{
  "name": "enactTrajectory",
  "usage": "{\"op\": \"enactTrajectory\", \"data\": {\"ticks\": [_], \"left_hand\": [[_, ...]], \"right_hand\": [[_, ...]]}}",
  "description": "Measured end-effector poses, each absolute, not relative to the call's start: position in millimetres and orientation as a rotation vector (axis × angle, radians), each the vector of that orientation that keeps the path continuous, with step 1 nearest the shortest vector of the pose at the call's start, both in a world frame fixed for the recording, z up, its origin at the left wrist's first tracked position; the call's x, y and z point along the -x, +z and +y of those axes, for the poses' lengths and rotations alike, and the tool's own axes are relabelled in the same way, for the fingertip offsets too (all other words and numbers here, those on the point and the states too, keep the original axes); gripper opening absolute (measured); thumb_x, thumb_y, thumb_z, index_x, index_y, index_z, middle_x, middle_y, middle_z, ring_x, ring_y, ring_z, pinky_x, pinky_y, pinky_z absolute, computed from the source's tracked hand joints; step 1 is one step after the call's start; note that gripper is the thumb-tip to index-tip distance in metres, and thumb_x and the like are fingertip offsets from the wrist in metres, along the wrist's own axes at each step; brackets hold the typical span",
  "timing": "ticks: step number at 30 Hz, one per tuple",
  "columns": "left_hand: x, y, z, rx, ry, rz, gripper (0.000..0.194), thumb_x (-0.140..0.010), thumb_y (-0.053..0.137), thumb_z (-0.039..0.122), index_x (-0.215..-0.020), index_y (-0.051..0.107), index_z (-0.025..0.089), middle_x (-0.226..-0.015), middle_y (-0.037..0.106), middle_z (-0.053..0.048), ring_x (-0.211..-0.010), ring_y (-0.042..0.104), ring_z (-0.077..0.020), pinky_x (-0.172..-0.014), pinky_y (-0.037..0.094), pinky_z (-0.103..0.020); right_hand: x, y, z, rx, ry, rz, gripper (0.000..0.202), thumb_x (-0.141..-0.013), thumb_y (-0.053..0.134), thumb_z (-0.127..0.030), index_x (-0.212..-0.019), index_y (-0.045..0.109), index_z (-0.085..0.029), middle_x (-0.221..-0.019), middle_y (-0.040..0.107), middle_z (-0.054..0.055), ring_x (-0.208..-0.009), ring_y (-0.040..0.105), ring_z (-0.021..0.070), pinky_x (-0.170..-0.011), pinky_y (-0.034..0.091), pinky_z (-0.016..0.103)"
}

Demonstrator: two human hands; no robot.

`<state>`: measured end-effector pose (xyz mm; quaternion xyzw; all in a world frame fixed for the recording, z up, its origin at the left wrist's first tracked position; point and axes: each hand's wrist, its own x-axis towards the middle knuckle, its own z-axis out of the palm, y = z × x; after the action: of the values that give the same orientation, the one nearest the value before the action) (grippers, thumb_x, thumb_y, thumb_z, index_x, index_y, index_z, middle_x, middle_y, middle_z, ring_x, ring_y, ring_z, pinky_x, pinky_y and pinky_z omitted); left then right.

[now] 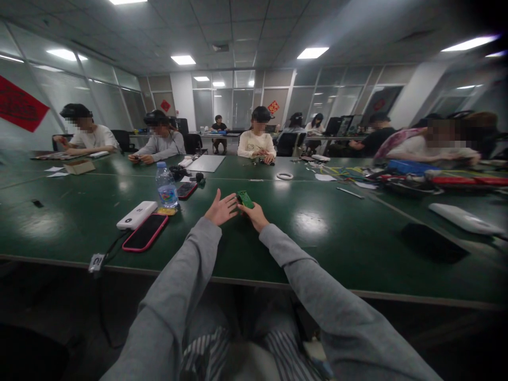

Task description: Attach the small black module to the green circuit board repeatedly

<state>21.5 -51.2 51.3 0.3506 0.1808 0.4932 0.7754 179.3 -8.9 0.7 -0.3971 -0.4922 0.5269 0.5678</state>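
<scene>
Above the green table, my right hand (257, 215) grips a small green circuit board (245, 199) by its near edge, thumb lying on its face. Just left of the board is my left hand (222, 208), palm turned up and fingers spread, with nothing in it. Its fingertips come close to the board; whether they touch it I cannot tell. Left of my hands stand a water bottle (167, 186) with a blue cap and a phone in a pink case (145, 232).
A white power bank (137, 215) with a cable lies beside the pink phone. Another phone (187, 190) rests behind the bottle. To the right are a metallic strip (350, 192), a white ring (284, 175), a black flat item (433, 242) and a white device (465, 218). Several people sit across the table.
</scene>
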Motion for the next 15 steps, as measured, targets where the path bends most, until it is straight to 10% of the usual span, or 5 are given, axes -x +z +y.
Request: {"op": "enactTrajectory", "data": {"ticks": [7, 15], "left_hand": [[-15, 47, -47, -0.808, 1.047, 0.425, 0.056, -0.086, 0.034, 0.059, -0.122, 0.049, 0.019, -0.129, 0.051, -0.016, -0.122, 0.045, -0.0262, -0.092, 0.041, -0.047], [-4, 43, -44, -0.774, 1.159, 0.456, 0.049, -0.085, 0.042, 0.054, -0.121, 0.049, 0.023, -0.131, 0.05, -0.013, -0.122, 0.046, -0.0245, -0.095, 0.04, -0.046]], "right_hand": [[-218, 11, -13, 1.01, 1.209, -1.208, 0.051, -0.057, 0.075, -0.051, -0.087, 0.06, -0.012, -0.071, 0.058, 0.002, -0.062, 0.053, 0.0107, -0.058, 0.046, 0.023], [-420, 50, -48, 1.57, 0.394, -1.276, 0.044, -0.071, 0.066, -0.047, -0.09, 0.065, -0.007, -0.078, 0.061, 0.014, -0.066, 0.053, 0.0137, -0.064, 0.037, 0.029]]}}
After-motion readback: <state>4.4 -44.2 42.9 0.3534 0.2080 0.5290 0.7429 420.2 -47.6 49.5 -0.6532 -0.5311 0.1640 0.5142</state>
